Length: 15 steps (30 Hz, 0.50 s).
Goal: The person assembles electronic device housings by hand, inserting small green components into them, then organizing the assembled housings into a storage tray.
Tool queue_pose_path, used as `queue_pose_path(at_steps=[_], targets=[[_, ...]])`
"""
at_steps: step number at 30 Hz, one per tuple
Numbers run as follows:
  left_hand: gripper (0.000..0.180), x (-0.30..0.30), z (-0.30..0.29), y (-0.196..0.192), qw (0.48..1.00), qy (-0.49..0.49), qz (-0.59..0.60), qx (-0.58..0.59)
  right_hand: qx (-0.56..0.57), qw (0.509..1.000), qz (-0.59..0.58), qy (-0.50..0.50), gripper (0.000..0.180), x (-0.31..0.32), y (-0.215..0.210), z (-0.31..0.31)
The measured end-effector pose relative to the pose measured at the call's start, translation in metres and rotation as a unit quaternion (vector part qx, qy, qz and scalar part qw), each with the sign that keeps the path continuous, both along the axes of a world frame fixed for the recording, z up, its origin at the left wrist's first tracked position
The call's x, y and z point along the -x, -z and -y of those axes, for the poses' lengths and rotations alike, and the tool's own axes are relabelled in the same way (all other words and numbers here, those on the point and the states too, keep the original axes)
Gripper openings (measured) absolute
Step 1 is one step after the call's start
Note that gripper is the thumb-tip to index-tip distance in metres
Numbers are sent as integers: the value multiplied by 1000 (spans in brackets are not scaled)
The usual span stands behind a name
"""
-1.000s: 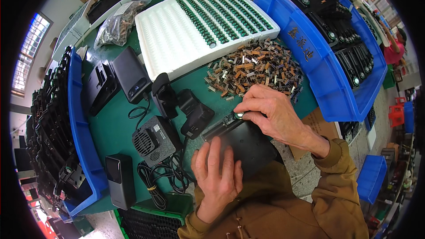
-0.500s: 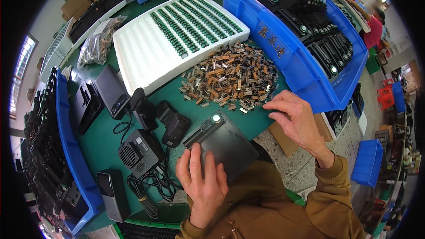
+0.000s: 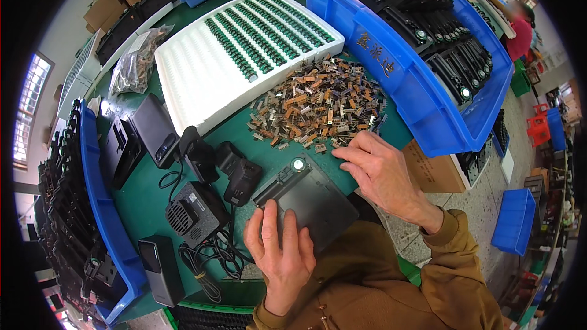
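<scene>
A flat black plastic housing (image 3: 315, 208) lies tilted at the near table edge, with a round silver-and-white part at its far corner and a slotted strip along its left side. My left hand (image 3: 280, 256) rests on its near left part, fingers stretched out and spread over the surface. Just right of the housing's far corner, my right hand (image 3: 388, 177) is closed in a pinch; whatever is between its fingertips is too small to make out. Those fingertips are at the near edge of a heap of small metal-and-brown slide switches (image 3: 321, 104).
Behind the heap lies a white foam tray (image 3: 189, 91) with rows of green parts. Blue bins (image 3: 422, 104) of black housings flank the table. At left are a black adapter (image 3: 195, 214) with coiled cables, power banks (image 3: 162, 269) and a plastic bag (image 3: 137, 64). A person (image 3: 521, 30) is far right.
My right hand has moved left and slightly nearer, from the heap's right edge toward the housing, still pinched. My left hand and the housing have barely moved.
</scene>
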<state>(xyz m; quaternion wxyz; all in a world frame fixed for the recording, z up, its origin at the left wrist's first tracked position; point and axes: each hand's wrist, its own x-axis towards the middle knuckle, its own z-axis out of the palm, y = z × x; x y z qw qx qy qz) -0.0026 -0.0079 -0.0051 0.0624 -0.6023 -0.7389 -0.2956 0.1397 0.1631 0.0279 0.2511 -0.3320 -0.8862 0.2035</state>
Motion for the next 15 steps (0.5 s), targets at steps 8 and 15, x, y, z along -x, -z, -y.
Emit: queue_pose_path(at_steps=[8,15], targets=[[29,1,2,2,1000,-1,-2,-3,78,997,-16,24,19,-9,-1,2],[29,0,-1,0,1000,4,0,-3,70,997,-3,14,19,-7,4,6]])
